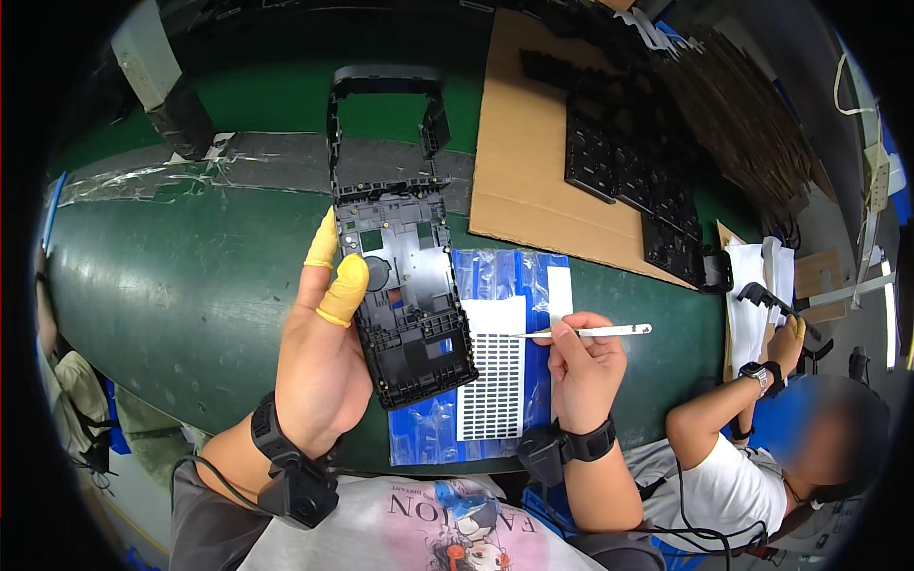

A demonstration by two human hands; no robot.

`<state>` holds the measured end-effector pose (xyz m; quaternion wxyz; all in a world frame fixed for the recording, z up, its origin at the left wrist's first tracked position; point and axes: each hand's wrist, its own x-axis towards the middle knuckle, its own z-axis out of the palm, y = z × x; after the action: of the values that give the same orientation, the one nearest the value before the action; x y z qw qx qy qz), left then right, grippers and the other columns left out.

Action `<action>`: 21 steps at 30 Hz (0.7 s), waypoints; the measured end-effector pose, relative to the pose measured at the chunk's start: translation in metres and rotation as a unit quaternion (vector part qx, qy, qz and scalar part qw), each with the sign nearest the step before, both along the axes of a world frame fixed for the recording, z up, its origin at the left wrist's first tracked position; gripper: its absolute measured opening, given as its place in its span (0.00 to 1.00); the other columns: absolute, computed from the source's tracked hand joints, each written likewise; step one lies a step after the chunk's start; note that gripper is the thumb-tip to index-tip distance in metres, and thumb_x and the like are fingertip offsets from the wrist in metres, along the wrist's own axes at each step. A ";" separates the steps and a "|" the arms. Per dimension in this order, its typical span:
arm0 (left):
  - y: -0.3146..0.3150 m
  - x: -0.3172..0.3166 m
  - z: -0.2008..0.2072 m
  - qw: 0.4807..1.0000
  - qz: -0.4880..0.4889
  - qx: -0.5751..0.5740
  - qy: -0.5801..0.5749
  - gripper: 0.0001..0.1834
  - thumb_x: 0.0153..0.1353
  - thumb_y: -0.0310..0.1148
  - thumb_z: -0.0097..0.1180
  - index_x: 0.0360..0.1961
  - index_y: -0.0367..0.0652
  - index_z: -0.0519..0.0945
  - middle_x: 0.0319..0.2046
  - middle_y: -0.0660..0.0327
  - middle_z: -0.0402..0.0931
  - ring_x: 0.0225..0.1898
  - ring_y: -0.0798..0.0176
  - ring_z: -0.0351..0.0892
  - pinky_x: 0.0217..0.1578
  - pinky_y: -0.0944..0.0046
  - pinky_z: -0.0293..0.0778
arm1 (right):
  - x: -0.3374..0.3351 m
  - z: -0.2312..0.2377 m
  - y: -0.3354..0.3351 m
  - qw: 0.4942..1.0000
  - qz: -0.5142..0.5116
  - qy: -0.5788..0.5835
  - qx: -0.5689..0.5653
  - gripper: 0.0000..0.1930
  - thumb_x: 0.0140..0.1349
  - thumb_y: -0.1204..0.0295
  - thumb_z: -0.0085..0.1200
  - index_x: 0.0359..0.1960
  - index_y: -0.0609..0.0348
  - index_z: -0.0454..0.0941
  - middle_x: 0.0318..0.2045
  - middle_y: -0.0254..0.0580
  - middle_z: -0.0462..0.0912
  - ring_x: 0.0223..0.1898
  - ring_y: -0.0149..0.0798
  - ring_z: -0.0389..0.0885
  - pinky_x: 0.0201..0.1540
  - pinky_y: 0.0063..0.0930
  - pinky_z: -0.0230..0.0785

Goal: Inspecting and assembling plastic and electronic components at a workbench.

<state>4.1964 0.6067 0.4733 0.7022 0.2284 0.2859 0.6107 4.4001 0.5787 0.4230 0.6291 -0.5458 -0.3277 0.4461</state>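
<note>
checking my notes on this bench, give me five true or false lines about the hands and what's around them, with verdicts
1. The left hand holds a black plastic housing. True.
2. The right hand grips a screwdriver. False: it holds tweezers.
3. Yellow finger covers are worn on the right hand. False: they are on the left hand, one of them on the thumb.
4. The white sheet with rows of small dark rectangles lies on blue plastic. True.
5. The cardboard lies to the left of the housing. False: it lies to the right of it.
</note>
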 end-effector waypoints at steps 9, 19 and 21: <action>-0.002 0.009 -0.003 1.000 -0.020 -0.005 -0.019 0.26 0.58 0.29 0.41 0.57 0.50 0.51 0.49 0.59 0.62 0.47 0.64 0.66 0.45 0.63 0.67 | 0.001 0.000 0.001 1.000 0.007 0.028 -0.001 0.05 0.50 0.82 0.48 0.30 0.63 0.68 0.20 0.43 0.76 0.14 0.20 0.63 0.14 0.10 0.51; -0.013 0.013 -0.009 0.990 -0.107 -0.062 -0.069 0.27 0.57 0.31 0.43 0.58 0.51 0.51 0.49 0.62 0.62 0.46 0.67 0.65 0.45 0.66 0.65 | -0.041 0.051 -0.023 0.990 0.080 0.073 0.087 0.10 0.48 0.84 0.51 0.32 0.68 0.67 0.23 0.43 0.75 0.23 0.27 0.73 0.25 0.15 0.65; -0.015 0.014 -0.010 0.990 -0.130 -0.051 -0.038 0.28 0.57 0.37 0.43 0.58 0.53 0.50 0.50 0.62 0.61 0.46 0.65 0.65 0.45 0.64 0.65 | -0.048 0.048 -0.017 0.987 0.100 0.089 0.084 0.09 0.49 0.85 0.49 0.33 0.68 0.67 0.25 0.43 0.75 0.28 0.32 0.76 0.33 0.20 0.69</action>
<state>4.2099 0.5920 0.4629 0.7963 0.2046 0.2578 0.5075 4.3517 0.5617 0.4710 0.6514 -0.4138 -0.3600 0.5243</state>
